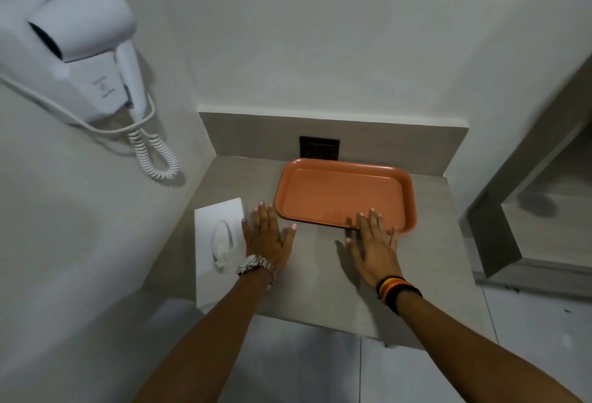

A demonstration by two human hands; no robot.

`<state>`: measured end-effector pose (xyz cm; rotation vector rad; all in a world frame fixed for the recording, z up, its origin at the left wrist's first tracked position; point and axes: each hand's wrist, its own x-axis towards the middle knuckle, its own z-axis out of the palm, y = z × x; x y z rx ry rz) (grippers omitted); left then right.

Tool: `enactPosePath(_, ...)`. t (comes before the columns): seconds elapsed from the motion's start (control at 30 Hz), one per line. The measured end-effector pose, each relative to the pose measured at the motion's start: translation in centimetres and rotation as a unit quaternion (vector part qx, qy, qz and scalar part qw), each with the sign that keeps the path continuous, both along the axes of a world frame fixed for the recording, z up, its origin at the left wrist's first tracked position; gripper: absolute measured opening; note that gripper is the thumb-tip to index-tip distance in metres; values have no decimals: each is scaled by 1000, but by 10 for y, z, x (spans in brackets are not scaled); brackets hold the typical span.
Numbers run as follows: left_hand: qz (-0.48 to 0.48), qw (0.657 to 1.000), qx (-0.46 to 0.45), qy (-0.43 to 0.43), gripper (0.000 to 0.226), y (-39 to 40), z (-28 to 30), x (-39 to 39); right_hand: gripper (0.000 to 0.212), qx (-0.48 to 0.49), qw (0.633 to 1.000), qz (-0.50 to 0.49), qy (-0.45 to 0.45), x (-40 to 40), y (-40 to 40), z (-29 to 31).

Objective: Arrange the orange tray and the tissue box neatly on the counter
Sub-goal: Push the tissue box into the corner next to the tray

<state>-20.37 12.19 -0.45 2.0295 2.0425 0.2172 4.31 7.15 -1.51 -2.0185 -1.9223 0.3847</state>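
Note:
An empty orange tray point(346, 192) lies flat on the grey counter point(320, 274), close to the back wall. A white tissue box point(221, 248) sits at the counter's left edge, its oval slot facing up and its near end reaching the counter's front edge. My left hand point(269, 239) hovers flat with fingers spread, between the box and the tray, its little finger touching the box's right side. My right hand point(373, 245) is open too, its fingertips resting on the tray's near rim. Neither hand holds anything.
A white wall-mounted hair dryer point(73, 46) with a coiled cord point(153, 155) hangs on the left wall. A dark power socket point(318, 147) sits in the backsplash behind the tray. A recessed sink area point(538, 210) drops off at the right.

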Motion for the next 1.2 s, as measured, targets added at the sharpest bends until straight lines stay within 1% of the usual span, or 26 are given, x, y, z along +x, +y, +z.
enactPosePath(0.13,74,997,31,-14,79,-16,17,-45,65,23,996,80,31,-59,19,20)
enactPosePath(0.3,175,981,33,-75,77,-54,18,-102,67,4,984,163,68,-126,22,25)
enactPosePath(0.43,238,963,17,-125,77,-84,8,-126,70,-42,975,188,115,-162,12,15)
enactPosePath(0.6,278,942,9,-188,75,-106,-4,-129,75,-124,954,172,211,-190,-4,3)
enactPosePath(0.7,303,911,12,-280,70,-109,-5,-121,65,-139,937,155,280,-200,-11,1)
enactPosePath(0.8,330,861,16,-386,64,-104,0,-110,54,-163,912,141,349,-210,-14,2)
enactPosePath(0.93,407,787,0,-464,63,-84,6,-105,56,-168,894,108,402,-227,-17,3)
enactPosePath(1.0,435,761,-3,-482,59,-73,7,-106,56,-166,885,86,427,-234,-17,5)
enactPosePath(1.03,441,756,-2,-484,56,-68,7,-107,57,-165,880,78,438,-238,-16,8)
enactPosePath(1.13,438,761,9,-478,53,-50,9,-112,60,-160,866,64,469,-247,-1,20)
enactPosePath(1.2,436,763,16,-477,53,-30,15,-118,65,-154,868,59,469,-253,19,32)
